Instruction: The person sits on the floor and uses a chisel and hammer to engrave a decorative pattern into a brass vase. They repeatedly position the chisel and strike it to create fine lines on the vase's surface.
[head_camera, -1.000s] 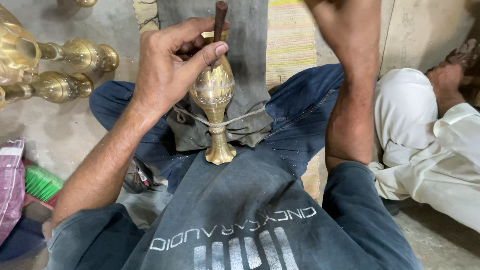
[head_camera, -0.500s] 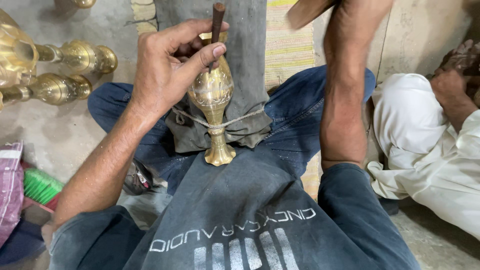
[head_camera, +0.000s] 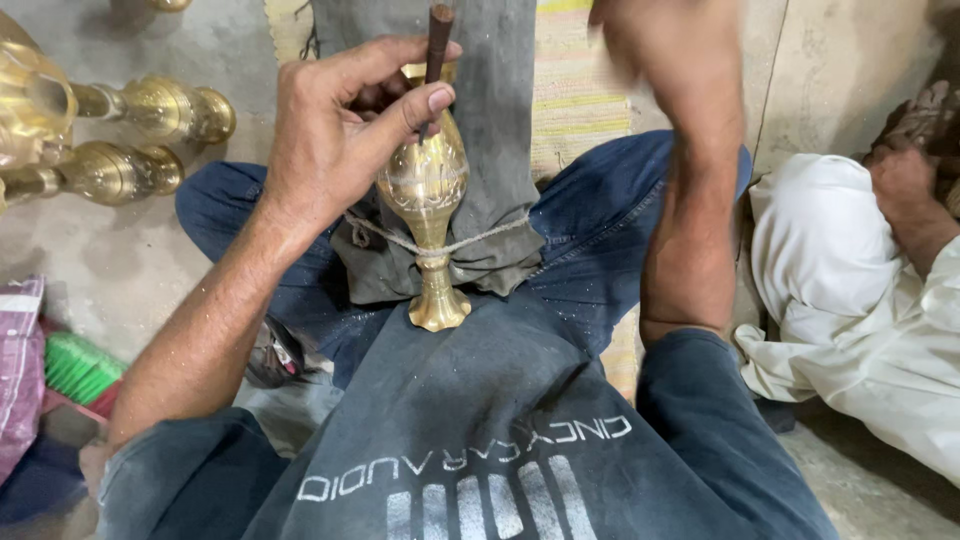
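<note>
While the left hand (head_camera: 340, 140) pinches a dark punch (head_camera: 437, 45) against the partly engraved brass vase (head_camera: 425, 215) tied on the lap, the raised right hand (head_camera: 640, 30) blurs, its grip unclear.

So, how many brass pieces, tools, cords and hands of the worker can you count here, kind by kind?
Brass vase on the lap: 1
Other brass pieces on the floor, at left: 2 in plain view, more cut off by the picture's edge
Dark punch: 1
Cord around the vase stem: 1
Worker's hands: 2, left hand, right hand blurred
Total: 7
</note>
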